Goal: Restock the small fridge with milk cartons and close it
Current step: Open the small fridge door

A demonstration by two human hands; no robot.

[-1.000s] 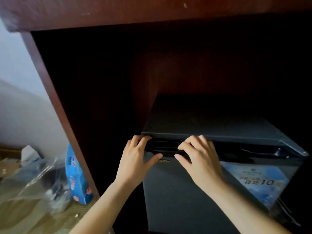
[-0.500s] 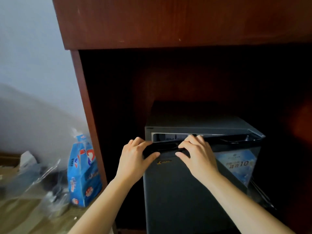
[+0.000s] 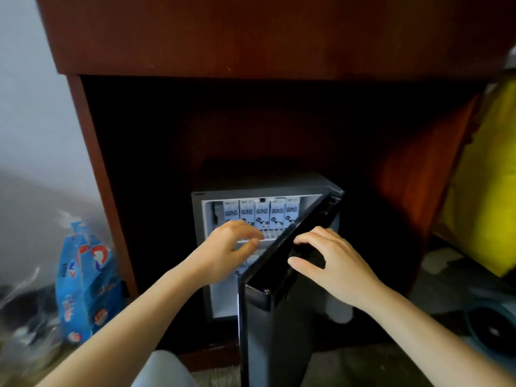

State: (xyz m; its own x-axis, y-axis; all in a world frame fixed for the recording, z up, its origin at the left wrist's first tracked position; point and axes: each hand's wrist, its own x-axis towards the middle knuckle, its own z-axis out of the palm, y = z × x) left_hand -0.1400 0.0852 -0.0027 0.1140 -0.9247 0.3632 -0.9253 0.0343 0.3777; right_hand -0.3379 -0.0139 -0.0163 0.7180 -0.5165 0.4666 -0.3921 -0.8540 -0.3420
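The small grey fridge (image 3: 205, 263) stands inside a dark wooden cabinet. Its door (image 3: 279, 325) is swung out toward me, hinged on the right. Several white-and-blue milk cartons (image 3: 262, 215) stand upright in a row on the upper shelf. My left hand (image 3: 227, 247) hovers in front of the open compartment at the shelf's front edge, fingers loosely curled and holding nothing; it is motion-blurred. My right hand (image 3: 332, 263) holds the door's top edge, fingers curved over it.
A blue printed carton pack (image 3: 83, 289) stands on the floor left of the cabinet among clear plastic wrap (image 3: 19, 317). The cabinet's left wooden panel (image 3: 95, 169) is close to the fridge. A yellow object (image 3: 485, 174) and a dark round item (image 3: 494, 328) sit on the right.
The fridge door went from barely cracked to wide open, showing the cartons inside. My left hand let go of the door's top and moved in front of the shelf. The view pulled back.
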